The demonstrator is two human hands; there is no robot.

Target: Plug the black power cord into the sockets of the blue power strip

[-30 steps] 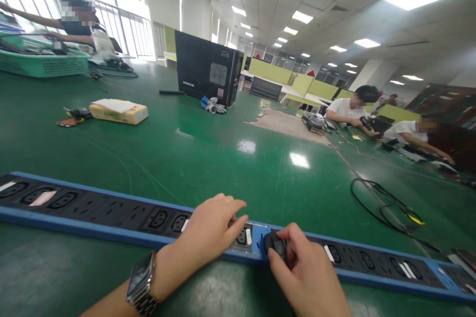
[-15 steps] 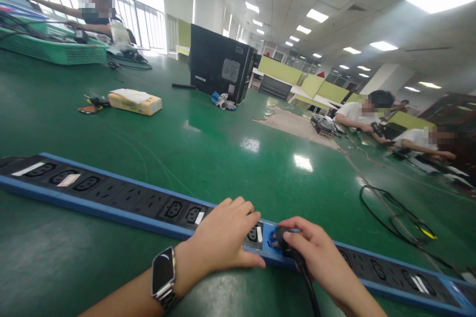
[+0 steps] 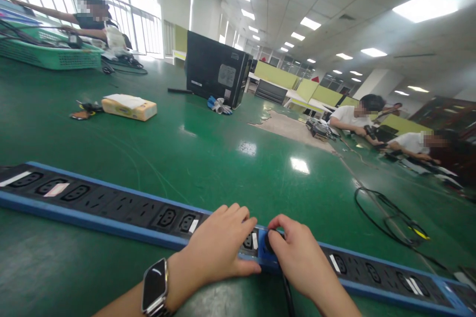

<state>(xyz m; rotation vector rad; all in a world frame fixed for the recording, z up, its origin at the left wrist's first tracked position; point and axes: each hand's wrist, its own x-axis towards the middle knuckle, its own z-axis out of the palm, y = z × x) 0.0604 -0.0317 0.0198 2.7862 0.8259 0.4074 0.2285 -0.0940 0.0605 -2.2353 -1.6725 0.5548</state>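
Observation:
A long power strip (image 3: 111, 218) with a blue frame and black sockets lies slantwise across the near part of the table. My left hand (image 3: 217, 240), a watch on its wrist, grips the strip near its middle, thumb along the near side and fingers over the far edge. In my right hand (image 3: 303, 257) is a black power plug (image 3: 269, 242), pinched between thumb and fingers at the strip's blue middle section. The plug is mostly covered by the fingers, so how deep it sits cannot be seen. Its black cable (image 3: 287, 294) drops toward me below the hand.
Behind the strip is the green tabletop (image 3: 208, 163), with a tissue pack (image 3: 130, 108), a black computer case (image 3: 211, 72) and gloves (image 3: 220, 106). A looped black cable (image 3: 386, 225) lies right. At the far left stands a green basket (image 3: 55, 57). Other people sit at the table's far sides.
My right hand has moved left with the plug, bringing it onto the strip's blue section, where its prongs no longer show. My left hand keeps its grip. The view has shifted slightly.

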